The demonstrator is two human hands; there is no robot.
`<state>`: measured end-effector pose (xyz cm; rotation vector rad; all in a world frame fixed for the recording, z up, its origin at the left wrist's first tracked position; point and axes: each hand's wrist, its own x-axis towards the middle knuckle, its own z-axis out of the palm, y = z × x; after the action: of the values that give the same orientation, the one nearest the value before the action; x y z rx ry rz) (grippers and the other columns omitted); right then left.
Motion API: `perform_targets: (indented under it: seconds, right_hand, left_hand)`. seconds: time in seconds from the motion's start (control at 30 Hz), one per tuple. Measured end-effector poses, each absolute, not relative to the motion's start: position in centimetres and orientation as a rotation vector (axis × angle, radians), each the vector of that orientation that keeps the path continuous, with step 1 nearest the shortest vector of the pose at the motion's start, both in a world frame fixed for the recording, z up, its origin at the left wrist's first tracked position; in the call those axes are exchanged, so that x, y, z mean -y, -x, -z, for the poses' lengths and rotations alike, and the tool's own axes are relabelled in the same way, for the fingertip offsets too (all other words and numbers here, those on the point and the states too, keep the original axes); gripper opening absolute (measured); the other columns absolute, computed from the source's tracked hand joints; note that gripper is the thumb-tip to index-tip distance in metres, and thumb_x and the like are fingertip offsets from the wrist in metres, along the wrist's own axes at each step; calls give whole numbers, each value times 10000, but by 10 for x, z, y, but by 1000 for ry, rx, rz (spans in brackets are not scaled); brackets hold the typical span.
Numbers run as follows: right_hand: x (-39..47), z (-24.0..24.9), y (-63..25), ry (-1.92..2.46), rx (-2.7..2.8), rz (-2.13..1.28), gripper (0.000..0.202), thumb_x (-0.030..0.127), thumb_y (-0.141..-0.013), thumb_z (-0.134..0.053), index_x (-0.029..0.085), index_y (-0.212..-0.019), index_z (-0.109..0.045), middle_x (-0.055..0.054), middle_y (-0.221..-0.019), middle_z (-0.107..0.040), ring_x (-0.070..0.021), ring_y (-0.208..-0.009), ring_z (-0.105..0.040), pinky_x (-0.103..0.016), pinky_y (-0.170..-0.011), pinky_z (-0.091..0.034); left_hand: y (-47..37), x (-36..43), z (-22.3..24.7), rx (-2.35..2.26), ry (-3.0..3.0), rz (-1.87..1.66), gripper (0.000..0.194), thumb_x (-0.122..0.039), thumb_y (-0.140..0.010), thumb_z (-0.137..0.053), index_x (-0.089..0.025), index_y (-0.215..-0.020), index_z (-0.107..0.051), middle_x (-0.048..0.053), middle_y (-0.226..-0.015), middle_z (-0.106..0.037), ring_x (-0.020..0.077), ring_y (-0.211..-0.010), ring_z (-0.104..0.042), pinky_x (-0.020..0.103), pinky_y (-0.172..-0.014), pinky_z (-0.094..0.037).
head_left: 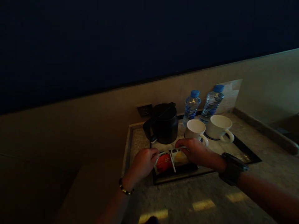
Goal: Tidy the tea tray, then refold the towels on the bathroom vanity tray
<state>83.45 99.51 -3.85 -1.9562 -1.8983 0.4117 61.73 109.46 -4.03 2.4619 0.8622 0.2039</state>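
While both hands pinch them, red sachet (163,162) and yellow sachet (180,157) lie side by side.

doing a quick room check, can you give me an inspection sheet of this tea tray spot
surface: stone counter in dim light, with a dark tray on it
job's things: red sachet and yellow sachet lying side by side at the tray's front
clutter: black kettle, two white mugs, two water bottles
grippers: left hand on the red sachet's edge; right hand on the yellow sachet; grip unclear
cables: nothing seen
surroundings: wall socket behind the kettle, dark panel above
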Motion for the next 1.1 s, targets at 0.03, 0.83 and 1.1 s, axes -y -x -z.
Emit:
perform_targets:
  seconds: [0.03, 0.83, 1.1]
  right_hand:
    - [-994, 37, -835, 1956, 1901, -431, 277, 58, -860, -516, 215, -985, -706, -31, -948, -727, -209, -918, -681, -297, -816, -494]
    - [-960, 23, -1002, 2254, 1400, 188, 725, 314, -764, -789, 12, -1341, -470, -253, -1362, -488, -413, -1253, -450, -534, -1068, -392]
    - [-962, 49, -1023, 2054, 1082, -129, 628, 368, -668, -827, 149, -1206, -586, -167, -1129, -649, -358, -1057, -620, -504, -954, -516]
  left_hand:
    - [-618, -1094, 39, -861, -2481, -180, 269, -208, -895, -455, -194, -745, -677, 27, -747, -695, 161, -720, -633, 260, -648, -388]
    - [-831, -1057, 0, -892, -2941, -419, 617, -591, -819, -631, -35, -1086, -631, 238, -1052, -664, 327, -974, -644, 377, -772, -510]
    - [-829, -1073, 11, -955, -2562, -604, 573, -397, -652, -804, -79, -1094, -627, 195, -1134, -638, 329, -1081, -586, 409, -911, -491]
